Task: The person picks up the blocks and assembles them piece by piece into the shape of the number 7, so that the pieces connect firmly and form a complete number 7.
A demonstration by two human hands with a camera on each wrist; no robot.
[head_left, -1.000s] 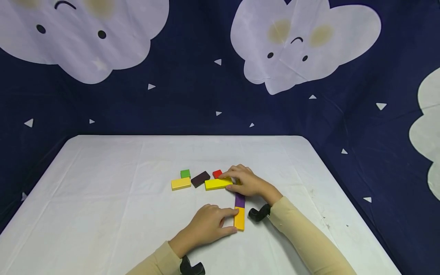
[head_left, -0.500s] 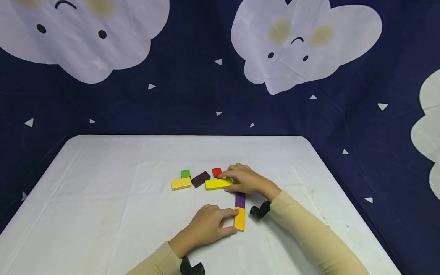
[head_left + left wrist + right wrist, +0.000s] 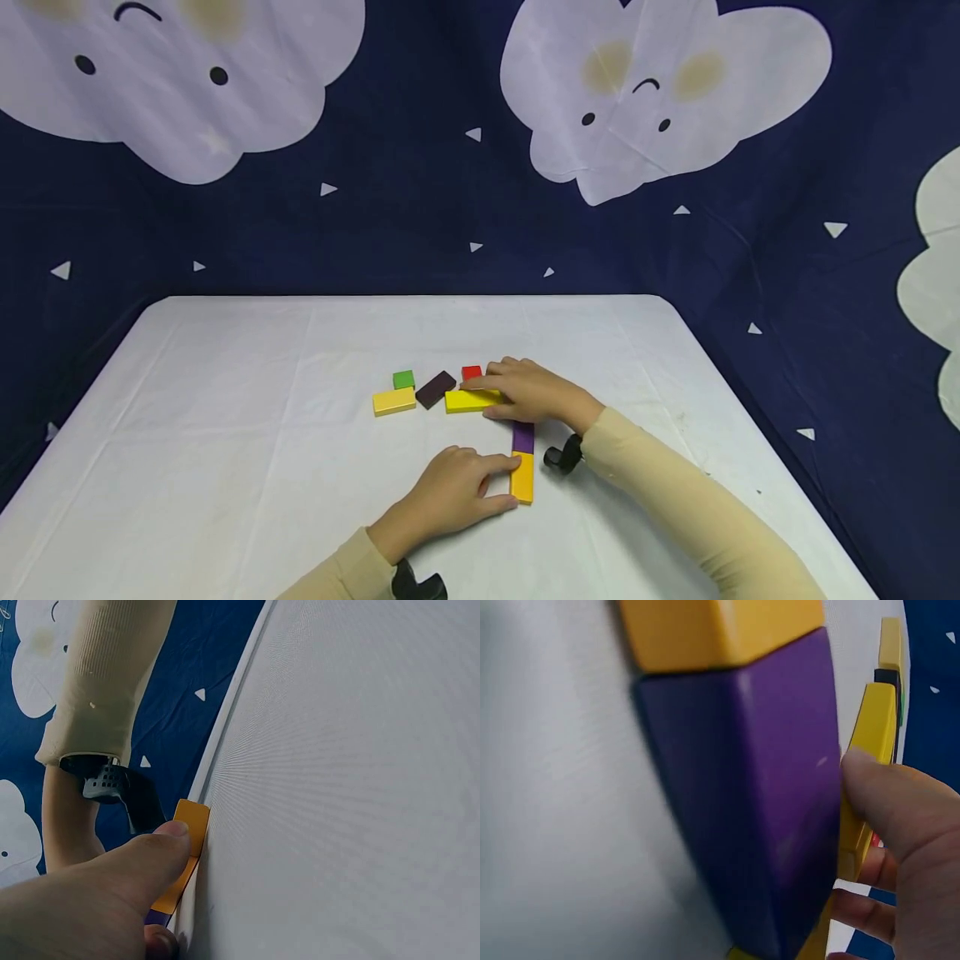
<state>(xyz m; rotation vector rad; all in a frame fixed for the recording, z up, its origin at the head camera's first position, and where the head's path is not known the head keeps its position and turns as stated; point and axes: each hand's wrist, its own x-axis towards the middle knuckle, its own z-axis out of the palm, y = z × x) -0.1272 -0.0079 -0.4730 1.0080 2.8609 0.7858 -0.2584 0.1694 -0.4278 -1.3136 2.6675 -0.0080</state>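
Note:
My left hand [image 3: 448,492] holds an orange block [image 3: 522,479] by its left side, thumb at the near end and index finger farther up. The thumb presses on it in the left wrist view. End to end beyond it lies a purple block [image 3: 523,437], large in the right wrist view. With thumb and fingers on opposite long sides, my right hand [image 3: 536,392] pinches a bright yellow block [image 3: 468,402], covering its right end. A red block [image 3: 471,372] stands just behind it, near the index finger. Another yellow piece [image 3: 817,934] shows past the purple block, mostly hidden.
Left of the bright yellow block are a dark brown block [image 3: 436,389], a pale yellow block [image 3: 393,402] and a green block [image 3: 403,379]. A white cloth [image 3: 225,467] covers the table. Dark blue fabric with clouds [image 3: 420,217] hangs behind. Each wrist carries a black mount [image 3: 564,455].
My right hand has slid slightly left along the bright yellow block. The red block has shifted a little backward. My left hand keeps its place on the orange block.

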